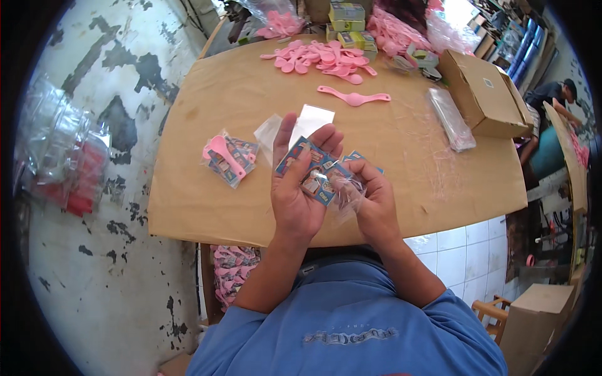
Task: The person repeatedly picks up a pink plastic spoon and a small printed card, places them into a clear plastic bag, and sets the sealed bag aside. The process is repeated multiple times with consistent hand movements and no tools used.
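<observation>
Above the near part of the table, my left hand [295,200] holds a small blue printed card [316,178], its thumb across the face and its fingers stretched up behind. My right hand [378,203] pinches a crumpled clear plastic bag [348,194] at the card's right end. Whether the card is inside the bag I cannot tell. More blue cards [355,156] lie partly hidden behind my hands. To the left, a pink spoon [221,150] rests with bagged cards [233,166]. White and clear sheets [316,116] lie just beyond my left hand.
A pink double-ended spoon [354,96] lies farther back, before a heap of pink spoons [313,56]. On the right are a stack of clear bags [451,119] and a cardboard box [483,94]. Small yellow-green stacks [348,19] stand at the back. Another person [552,94] works at far right.
</observation>
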